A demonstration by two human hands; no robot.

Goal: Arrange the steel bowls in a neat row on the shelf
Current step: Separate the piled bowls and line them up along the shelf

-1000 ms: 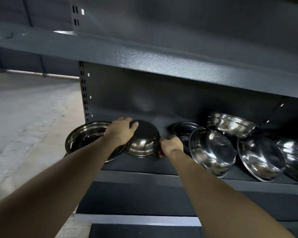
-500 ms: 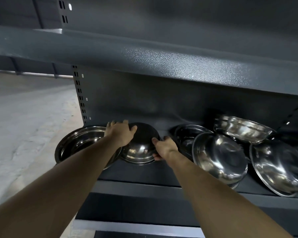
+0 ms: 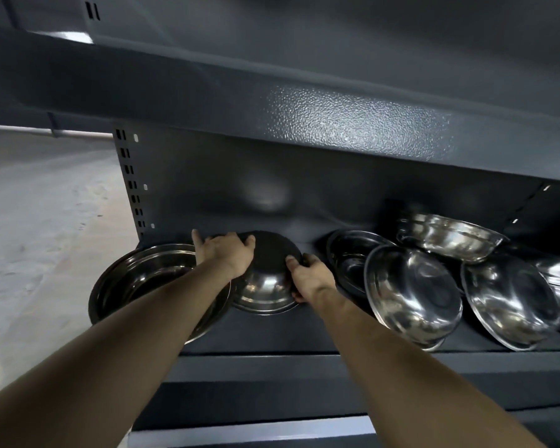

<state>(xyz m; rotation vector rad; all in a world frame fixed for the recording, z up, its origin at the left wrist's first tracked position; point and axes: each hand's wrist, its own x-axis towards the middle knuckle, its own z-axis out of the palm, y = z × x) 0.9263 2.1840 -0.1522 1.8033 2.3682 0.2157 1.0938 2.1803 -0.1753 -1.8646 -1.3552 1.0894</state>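
An upside-down steel bowl (image 3: 265, 279) rests on the dark grey shelf (image 3: 272, 334), tilted a little toward me. My left hand (image 3: 227, 253) lies over its top left edge, and my right hand (image 3: 307, 276) grips its right rim. A large upright steel bowl (image 3: 143, 279) stands at the shelf's left end, partly hidden by my left forearm. To the right, several steel bowls lie tilted and overlapping: one dark (image 3: 349, 257), one leaning toward me (image 3: 414, 292), another (image 3: 511, 302) further right, and one (image 3: 450, 234) perched behind on top.
The upper shelf board (image 3: 337, 124) hangs low over the bowls. A slotted upright post (image 3: 131, 182) marks the shelf's left end, with concrete floor (image 3: 39, 221) beyond. A lower shelf edge (image 3: 256, 428) runs below.
The view has tilted and drawn closer. Both hands stay on the upside-down bowl; my right hand has slid a little further up its right rim.
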